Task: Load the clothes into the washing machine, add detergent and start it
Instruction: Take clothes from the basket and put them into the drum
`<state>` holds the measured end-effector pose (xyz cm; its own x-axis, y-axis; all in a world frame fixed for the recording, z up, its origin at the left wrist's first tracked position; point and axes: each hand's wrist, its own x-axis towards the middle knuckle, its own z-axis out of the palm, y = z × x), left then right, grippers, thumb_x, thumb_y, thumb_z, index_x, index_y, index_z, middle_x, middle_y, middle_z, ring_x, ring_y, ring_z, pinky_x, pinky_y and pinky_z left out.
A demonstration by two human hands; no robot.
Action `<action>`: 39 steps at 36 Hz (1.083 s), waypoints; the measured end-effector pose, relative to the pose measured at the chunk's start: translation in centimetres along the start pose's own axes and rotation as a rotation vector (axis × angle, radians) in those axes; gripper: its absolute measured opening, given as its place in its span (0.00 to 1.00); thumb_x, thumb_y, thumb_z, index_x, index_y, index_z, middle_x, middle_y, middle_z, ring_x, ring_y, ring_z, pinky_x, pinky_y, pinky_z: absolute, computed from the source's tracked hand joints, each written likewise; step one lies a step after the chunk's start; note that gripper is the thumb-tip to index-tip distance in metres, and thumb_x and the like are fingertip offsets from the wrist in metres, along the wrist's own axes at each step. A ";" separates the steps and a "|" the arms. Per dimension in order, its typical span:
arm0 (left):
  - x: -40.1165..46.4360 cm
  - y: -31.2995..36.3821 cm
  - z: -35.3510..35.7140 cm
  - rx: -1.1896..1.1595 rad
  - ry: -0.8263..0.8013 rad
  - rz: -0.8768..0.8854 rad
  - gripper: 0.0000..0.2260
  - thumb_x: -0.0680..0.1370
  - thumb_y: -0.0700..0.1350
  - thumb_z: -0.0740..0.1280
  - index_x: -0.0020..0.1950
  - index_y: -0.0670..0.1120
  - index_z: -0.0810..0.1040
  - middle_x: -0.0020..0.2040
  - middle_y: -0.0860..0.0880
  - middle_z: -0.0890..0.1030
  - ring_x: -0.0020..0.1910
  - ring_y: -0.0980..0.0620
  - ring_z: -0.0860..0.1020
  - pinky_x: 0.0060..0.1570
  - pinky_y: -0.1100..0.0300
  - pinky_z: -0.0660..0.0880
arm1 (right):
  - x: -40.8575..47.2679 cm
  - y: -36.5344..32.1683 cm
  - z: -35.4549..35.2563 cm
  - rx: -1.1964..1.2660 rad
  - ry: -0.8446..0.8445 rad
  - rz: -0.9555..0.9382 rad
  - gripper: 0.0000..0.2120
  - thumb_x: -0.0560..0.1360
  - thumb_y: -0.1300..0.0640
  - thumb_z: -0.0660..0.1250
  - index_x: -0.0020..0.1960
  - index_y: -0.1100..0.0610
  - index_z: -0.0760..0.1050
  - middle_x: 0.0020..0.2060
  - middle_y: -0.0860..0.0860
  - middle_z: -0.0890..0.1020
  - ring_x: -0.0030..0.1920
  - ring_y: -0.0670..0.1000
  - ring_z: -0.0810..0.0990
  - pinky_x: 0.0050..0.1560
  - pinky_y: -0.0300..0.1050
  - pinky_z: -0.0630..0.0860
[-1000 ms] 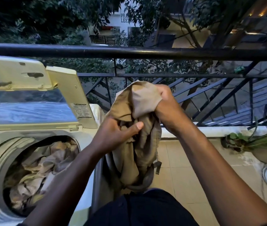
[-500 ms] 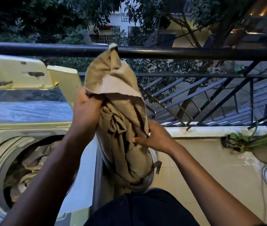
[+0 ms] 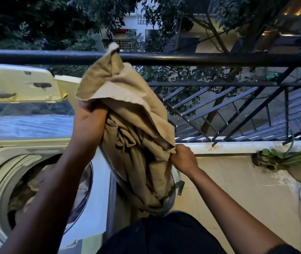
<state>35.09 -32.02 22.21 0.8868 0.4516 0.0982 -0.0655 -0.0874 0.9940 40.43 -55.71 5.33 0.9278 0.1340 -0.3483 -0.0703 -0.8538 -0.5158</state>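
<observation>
A crumpled tan cotton garment (image 3: 127, 129) hangs in the air in front of the black metal balcony railing (image 3: 219, 59), just to the right of the open white top-loading washing machine (image 3: 26, 147). Its upper folds spill over the top of the left hand (image 3: 89, 121), whose fingers are curled into the cloth and mostly hidden beneath it. Lower down, at the garment's right edge, the right hand (image 3: 182, 158) pinches a fold of cloth, fingers clenched on it. The bottom of the garment drops into a grey round laundry basket (image 3: 171, 200) by the person's dark-clad lap. Inside the machine's drum lie more beige clothes (image 3: 28, 189), partly hidden by the left forearm. A potted green plant (image 3: 283, 160) sits on the tiled balcony floor (image 3: 237, 189) at far right.
</observation>
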 end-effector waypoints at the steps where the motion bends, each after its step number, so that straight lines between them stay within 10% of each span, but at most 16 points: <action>1: -0.2 -0.8 -0.1 0.065 -0.016 0.020 0.14 0.80 0.35 0.61 0.59 0.49 0.80 0.53 0.52 0.85 0.54 0.57 0.83 0.54 0.60 0.80 | 0.1 0.3 -0.5 0.019 0.031 -0.007 0.07 0.78 0.56 0.64 0.42 0.55 0.76 0.51 0.62 0.84 0.53 0.66 0.81 0.43 0.53 0.75; 4: -0.7 -3.9 -0.6 0.240 -0.055 -0.013 0.14 0.78 0.41 0.62 0.53 0.57 0.83 0.55 0.53 0.86 0.58 0.50 0.83 0.62 0.46 0.80 | 0.2 0.3 -2.5 0.055 0.110 -0.046 0.12 0.78 0.53 0.65 0.38 0.55 0.79 0.40 0.58 0.83 0.43 0.64 0.81 0.39 0.53 0.77; 9: -2.6 -7.2 0.1 0.295 -0.233 -0.132 0.12 0.70 0.48 0.68 0.51 0.59 0.83 0.48 0.69 0.84 0.51 0.72 0.79 0.51 0.71 0.75 | 0.2 -1.6 -5.6 0.119 0.204 -0.038 0.13 0.75 0.58 0.68 0.32 0.55 0.74 0.29 0.52 0.76 0.34 0.59 0.77 0.32 0.47 0.66; 14: -3.8 -7.8 1.4 0.376 -0.488 -0.224 0.27 0.63 0.53 0.76 0.62 0.59 0.77 0.62 0.58 0.82 0.62 0.63 0.79 0.64 0.63 0.76 | -1.2 -5.3 -7.9 0.380 0.279 -0.294 0.16 0.75 0.60 0.69 0.32 0.57 0.68 0.25 0.44 0.66 0.29 0.48 0.65 0.34 0.46 0.60; 17: -4.5 -7.5 2.1 0.415 -0.508 -0.271 0.29 0.71 0.38 0.77 0.71 0.41 0.73 0.66 0.43 0.79 0.67 0.48 0.78 0.46 0.77 0.70 | -2.6 -8.0 -8.5 0.531 0.229 -0.463 0.15 0.73 0.57 0.71 0.30 0.54 0.71 0.25 0.43 0.70 0.30 0.45 0.67 0.32 0.47 0.64; 21: -4.1 -6.8 2.9 0.287 -0.396 -0.151 0.43 0.59 0.67 0.75 0.64 0.40 0.70 0.57 0.50 0.74 0.61 0.52 0.75 0.51 0.82 0.65 | -2.9 -9.6 -8.5 0.603 0.189 -0.545 0.19 0.70 0.45 0.73 0.40 0.63 0.81 0.35 0.62 0.82 0.36 0.48 0.75 0.33 0.58 0.75; 28: -3.2 -7.0 2.6 0.177 -0.358 -0.029 0.31 0.57 0.57 0.73 0.58 0.54 0.71 0.57 0.59 0.75 0.53 0.76 0.77 0.53 0.80 0.70 | -3.7 -8.5 -9.4 0.714 -0.006 -0.551 0.02 0.75 0.61 0.73 0.47 0.57 0.83 0.36 0.44 0.84 0.37 0.42 0.79 0.39 0.41 0.74; 33: -2.7 -6.9 2.7 0.079 -0.192 -0.042 0.19 0.66 0.43 0.73 0.53 0.55 0.74 0.44 0.70 0.84 0.47 0.75 0.79 0.47 0.76 0.75 | -3.3 -6.3 -8.2 0.782 -0.120 -0.526 0.15 0.75 0.55 0.75 0.59 0.60 0.79 0.47 0.55 0.80 0.46 0.51 0.77 0.50 0.44 0.77; 39: -1.9 -4.6 2.7 -0.108 -0.052 -0.103 0.28 0.61 0.58 0.72 0.60 0.55 0.73 0.57 0.59 0.79 0.51 0.71 0.80 0.50 0.71 0.77 | -1.9 -2.5 -4.3 0.189 -0.232 -0.302 0.32 0.67 0.40 0.79 0.67 0.45 0.74 0.52 0.46 0.81 0.48 0.47 0.83 0.52 0.52 0.82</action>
<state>34.92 -34.87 17.37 0.9136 0.4066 -0.0048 -0.0189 0.0541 0.9984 40.39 -56.01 10.70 0.8117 0.4916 -0.3153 0.1059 -0.6548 -0.7484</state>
